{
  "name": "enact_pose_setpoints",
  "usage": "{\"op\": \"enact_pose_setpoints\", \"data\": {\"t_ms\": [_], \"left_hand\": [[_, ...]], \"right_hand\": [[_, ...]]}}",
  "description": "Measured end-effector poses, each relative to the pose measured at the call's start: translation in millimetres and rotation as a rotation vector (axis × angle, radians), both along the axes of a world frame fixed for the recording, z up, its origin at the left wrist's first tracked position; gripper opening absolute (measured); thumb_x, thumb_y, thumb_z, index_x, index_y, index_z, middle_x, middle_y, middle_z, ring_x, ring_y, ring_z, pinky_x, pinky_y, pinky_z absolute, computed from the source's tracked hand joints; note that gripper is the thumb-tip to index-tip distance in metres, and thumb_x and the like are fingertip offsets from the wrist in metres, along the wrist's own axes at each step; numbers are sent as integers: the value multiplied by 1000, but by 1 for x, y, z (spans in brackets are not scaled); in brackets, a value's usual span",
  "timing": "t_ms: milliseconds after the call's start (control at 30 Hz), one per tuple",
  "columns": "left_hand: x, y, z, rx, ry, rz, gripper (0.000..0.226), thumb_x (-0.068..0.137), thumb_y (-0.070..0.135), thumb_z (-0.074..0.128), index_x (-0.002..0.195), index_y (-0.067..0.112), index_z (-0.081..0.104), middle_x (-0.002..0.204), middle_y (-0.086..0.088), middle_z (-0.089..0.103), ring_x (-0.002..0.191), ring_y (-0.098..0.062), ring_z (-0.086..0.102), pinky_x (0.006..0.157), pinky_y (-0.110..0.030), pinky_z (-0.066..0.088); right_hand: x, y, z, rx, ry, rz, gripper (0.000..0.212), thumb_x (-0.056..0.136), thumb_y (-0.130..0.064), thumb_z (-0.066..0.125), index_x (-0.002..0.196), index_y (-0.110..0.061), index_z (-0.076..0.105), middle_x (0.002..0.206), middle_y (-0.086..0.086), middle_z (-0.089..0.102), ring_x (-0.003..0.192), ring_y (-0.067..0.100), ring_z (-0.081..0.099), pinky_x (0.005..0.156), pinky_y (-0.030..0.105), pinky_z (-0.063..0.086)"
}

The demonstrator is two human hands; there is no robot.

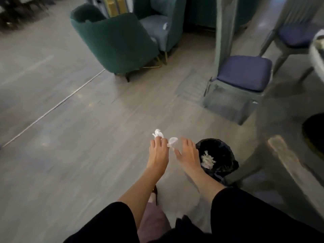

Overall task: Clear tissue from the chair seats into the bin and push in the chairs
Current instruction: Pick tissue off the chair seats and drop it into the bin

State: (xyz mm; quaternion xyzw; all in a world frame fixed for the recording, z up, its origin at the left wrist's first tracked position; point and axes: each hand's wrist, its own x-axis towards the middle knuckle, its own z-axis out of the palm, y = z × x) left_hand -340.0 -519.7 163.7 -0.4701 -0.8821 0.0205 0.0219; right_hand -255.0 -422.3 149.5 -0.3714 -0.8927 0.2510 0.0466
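Grey plank flooring (70,155) surrounds a round black-lined waste bin (228,149); left of it the left hand (158,153) pinches a crumpled white paper tissue (157,133) at its fingertips (155,141), the right hand (188,155) spread and seemingly empty beside the rim. Released here, the tissue would likely miss the bin. Balled up, it shows no clear long axis, merely jutting forward.

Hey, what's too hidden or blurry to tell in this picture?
Head view:
White speck on the far armchair: too small, blurred to call tissue.
Bin: the right hand covers part of its rim.
Pale object: cut off by the right edge.
Tissue piece beside the left hand gripping a tissue wad: blur hides whether it is held.
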Motion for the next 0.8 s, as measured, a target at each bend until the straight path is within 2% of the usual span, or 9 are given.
{"op": "enact_pose_setpoints", "data": {"t_ms": [100, 233, 300, 367, 467, 567, 633, 733, 800], "left_hand": [[-36, 49, -27, 26, -69, -133, 18, 89, 5, 50, 105, 12, 53, 102, -6, 51, 85, -21, 42, 71, -28, 16], [-60, 107, -49, 49, -183, -394, 27, 70, -7, 67, 90, 10, 57, 89, -9, 55, 74, -24, 48, 63, -30, 39], [-64, 131, -68, 82, -273, -463, 32, 64, -8, 72, 86, 9, 56, 85, -10, 55, 68, -23, 47, 59, -30, 44], [-65, 151, -95, 75, -328, -498, 31, 66, -9, 70, 88, 9, 57, 88, -11, 56, 70, -23, 47, 62, -30, 43], [-62, 184, -143, 65, -400, -564, 31, 69, -11, 66, 92, 8, 58, 94, -13, 57, 77, -24, 48, 67, -29, 40], [-56, 211, -202, 74, -402, -658, 38, 56, -11, 75, 83, 10, 57, 84, -9, 57, 69, -23, 49, 59, -27, 42], [-51, 226, -248, 56, -433, -698, 40, 55, -10, 78, 84, 9, 57, 84, -9, 56, 69, -24, 50, 58, -28, 44], [-42, 245, -315, 39, -463, -747, 41, 54, -10, 77, 86, 7, 58, 85, -11, 57, 70, -27, 51, 58, -32, 46], [-36, 256, -356, 23, -472, -770, 40, 61, -9, 73, 93, 7, 56, 92, -12, 56, 76, -27, 50, 62, -34, 47]], "right_hand": [[-6, 35, -17, 24, -63, -192, 49, 93, -40, 53, 131, -12, 43, 129, 8, 48, 117, 26, 45, 91, 38, 42], [-17, 65, -48, 52, -111, -412, 51, 91, -40, 57, 130, -10, 45, 124, 10, 50, 109, 27, 48, 90, 36, 43], [-21, 74, -75, 3, -146, -490, 54, 88, -37, 62, 130, -8, 46, 124, 12, 51, 109, 28, 50, 91, 38, 46], [-23, 80, -106, -40, -183, -531, 55, 87, -36, 62, 131, -8, 46, 126, 13, 51, 113, 29, 50, 95, 42, 44], [-19, 87, -153, -90, -206, -603, 54, 87, -33, 62, 132, -9, 45, 129, 10, 50, 117, 27, 49, 101, 39, 41], [-13, 97, -208, -139, -238, -656, 54, 88, -30, 63, 135, -12, 42, 133, 7, 48, 121, 24, 46, 103, 38, 39], [-7, 103, -249, -164, -273, -664, 53, 88, -31, 62, 134, -14, 42, 133, 7, 49, 123, 24, 46, 105, 39, 37], [5, 108, -311, -228, -354, -655, 55, 92, -38, 55, 139, -16, 38, 140, 3, 44, 131, 22, 38, 113, 41, 25], [12, 109, -351, -250, -399, -642, 57, 94, -41, 51, 142, -18, 34, 144, 1, 39, 137, 20, 30, 115, 42, 17]]}}
